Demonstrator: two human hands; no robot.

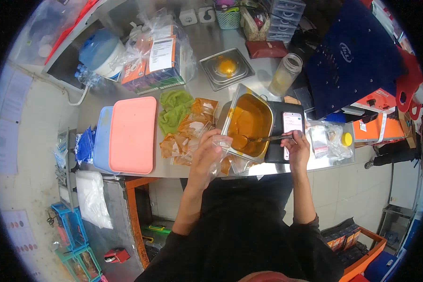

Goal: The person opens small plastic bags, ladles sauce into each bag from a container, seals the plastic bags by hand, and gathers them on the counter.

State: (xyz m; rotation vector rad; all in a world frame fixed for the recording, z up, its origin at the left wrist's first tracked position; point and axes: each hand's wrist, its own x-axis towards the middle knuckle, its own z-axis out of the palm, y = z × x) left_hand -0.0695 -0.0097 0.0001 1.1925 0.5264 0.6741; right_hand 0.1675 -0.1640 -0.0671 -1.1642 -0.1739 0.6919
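Ladle (275,138), clamped in the fingers of the right hand (297,148), reaches into sauce (251,113) within the metal pan (230,113) on the counter (207,92); the left hand's (204,157) fingers grip a clear bag (224,141) near the rim; a level ladle and wide, close bag mouth should limit drips

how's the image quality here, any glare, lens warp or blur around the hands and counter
Head view: strong fisheye, surroundings bending towards black corners; head view: bright glare on the steel counter near its front edge; head view: phone screen bright, its text too small to read; head view: left hand and right hand distinguishable, but the clear bag has a faint outline.
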